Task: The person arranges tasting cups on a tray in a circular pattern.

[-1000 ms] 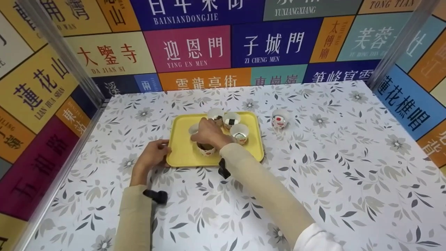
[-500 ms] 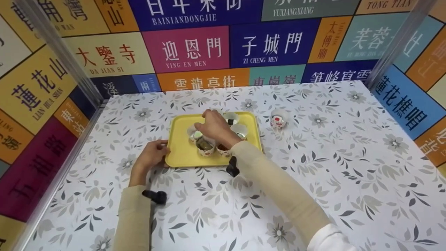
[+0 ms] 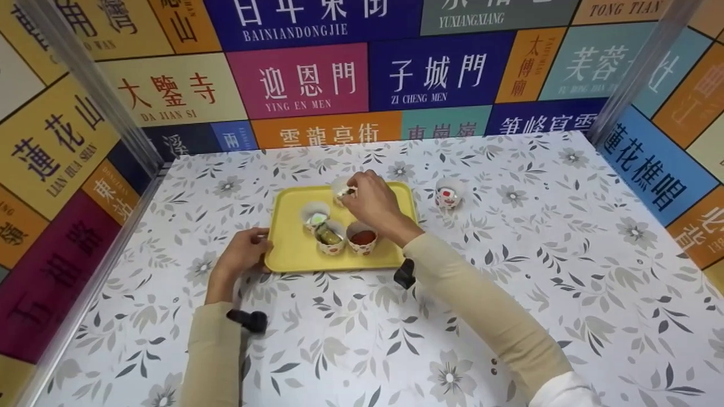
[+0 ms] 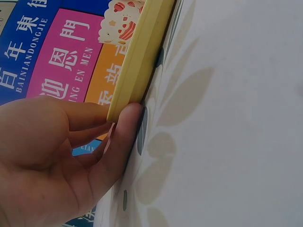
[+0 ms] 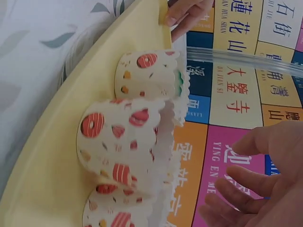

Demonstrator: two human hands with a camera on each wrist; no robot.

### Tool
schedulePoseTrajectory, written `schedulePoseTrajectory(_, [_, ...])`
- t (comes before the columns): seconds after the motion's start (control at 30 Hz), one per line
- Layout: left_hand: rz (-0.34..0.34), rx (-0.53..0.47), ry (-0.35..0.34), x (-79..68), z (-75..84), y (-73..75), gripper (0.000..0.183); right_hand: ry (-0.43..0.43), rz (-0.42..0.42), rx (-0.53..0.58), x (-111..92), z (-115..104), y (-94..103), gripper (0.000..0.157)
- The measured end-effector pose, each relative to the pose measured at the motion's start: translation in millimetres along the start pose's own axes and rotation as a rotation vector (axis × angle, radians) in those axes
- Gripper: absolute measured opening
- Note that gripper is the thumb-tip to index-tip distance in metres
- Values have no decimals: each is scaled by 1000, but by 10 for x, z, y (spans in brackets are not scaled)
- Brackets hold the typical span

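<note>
In the head view, my left hand (image 3: 244, 251) is at the left edge of the yellow tray (image 3: 288, 254). The left wrist view shows its thumb and fingers pinching the tray's rim (image 4: 137, 61). My right hand (image 3: 376, 203) hovers over the tray's back right part, covering what stands below. Its fingers bend loosely with nothing between them in the right wrist view. Uncovered at the front are printed paper baking cups: one with a green-and-white piece (image 3: 318, 219), one with a brownish-green piece (image 3: 329, 237), another with red-brown contents (image 3: 363, 240). A further cup (image 3: 341, 189) is partly behind the fingers.
One more paper cup (image 3: 448, 195), with a red-and-white piece inside, stands on the flowered tablecloth (image 3: 509, 249) right of the tray. Panels with large characters (image 3: 311, 79) wall off the back and both sides.
My right hand has lifted from the cups at the tray's front left and moved right and back, uncovering those cups. My left hand stays on the tray's edge.
</note>
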State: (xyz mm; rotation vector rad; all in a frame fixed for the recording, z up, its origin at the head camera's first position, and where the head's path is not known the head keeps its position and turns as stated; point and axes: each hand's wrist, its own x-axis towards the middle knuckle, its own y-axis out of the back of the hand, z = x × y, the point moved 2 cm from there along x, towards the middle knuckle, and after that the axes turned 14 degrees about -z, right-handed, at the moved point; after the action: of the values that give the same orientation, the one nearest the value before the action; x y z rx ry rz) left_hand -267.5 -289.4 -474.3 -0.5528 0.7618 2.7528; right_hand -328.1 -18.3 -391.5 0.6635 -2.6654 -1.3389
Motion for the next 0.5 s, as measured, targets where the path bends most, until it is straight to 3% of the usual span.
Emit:
schedulePoseTrajectory(0.27, [11, 7, 41, -19, 12, 16, 49, 45, 54, 8, -128, 83, 141, 36])
schedulePoseTrajectory(0.5, [-9, 15, 39, -13, 16, -3, 50, 60, 133, 45, -203, 321, 220, 35])
